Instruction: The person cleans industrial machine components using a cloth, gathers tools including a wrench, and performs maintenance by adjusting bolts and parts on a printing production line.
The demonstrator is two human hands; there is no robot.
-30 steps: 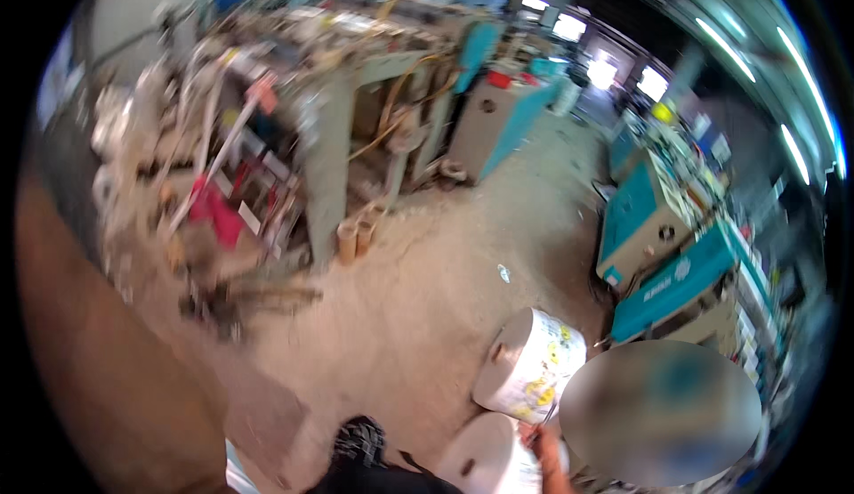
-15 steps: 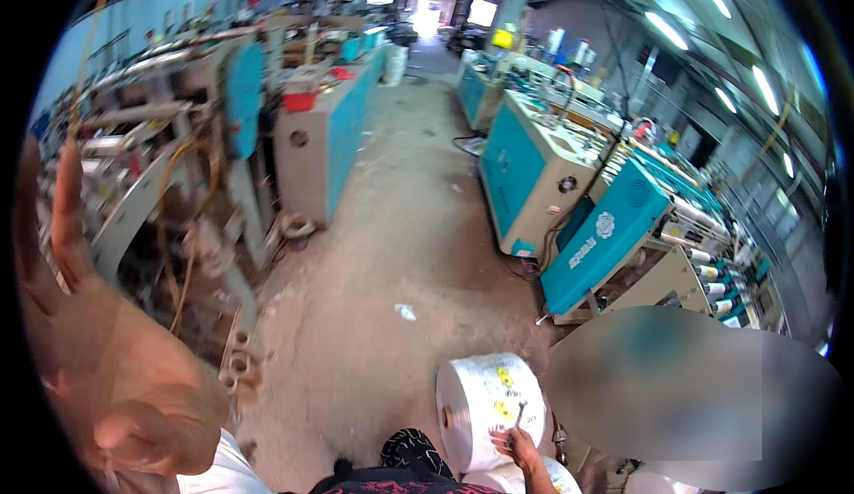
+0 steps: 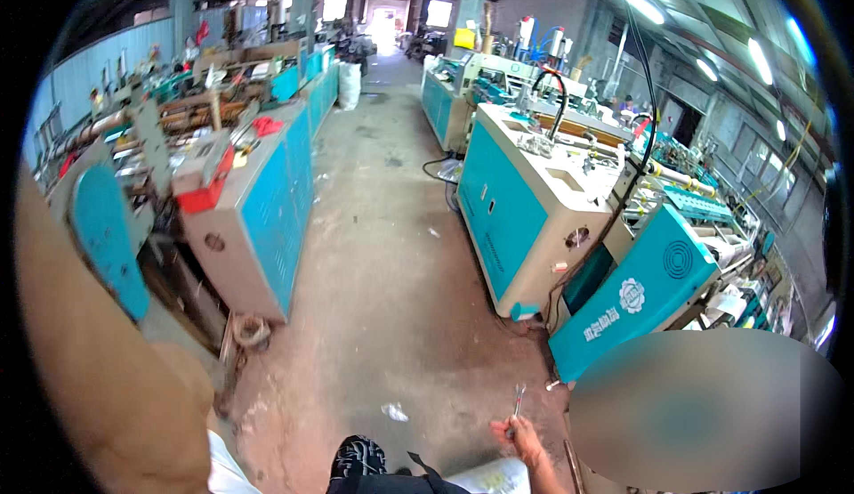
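Note:
At the lower right of centre, my right hand point(image 3: 525, 436) is closed around a small wrench point(image 3: 519, 398); its forked metal head points away from me. Below that hand, part of a white plastic roll point(image 3: 492, 478) shows at the bottom edge. My left arm point(image 3: 116, 387) is raised close to the camera and fills the left side; the fingers of the left hand cannot be made out. My dark patterned shoe point(image 3: 358, 457) is at the lower middle.
Teal and beige machines line both sides of the aisle: a cabinet point(image 3: 267, 209) left, another point(image 3: 503, 218) right. A teal panel point(image 3: 636, 298) leans toward the aisle. A white scrap point(image 3: 394, 412) lies on the floor. A white sack point(image 3: 350, 86) stands farther off. A blurred patch covers the lower right.
The view has moved forward along the aisle, and the white roll has slid mostly out below. My left hand's spread fingers have left view. My right hand still holds the wrench.

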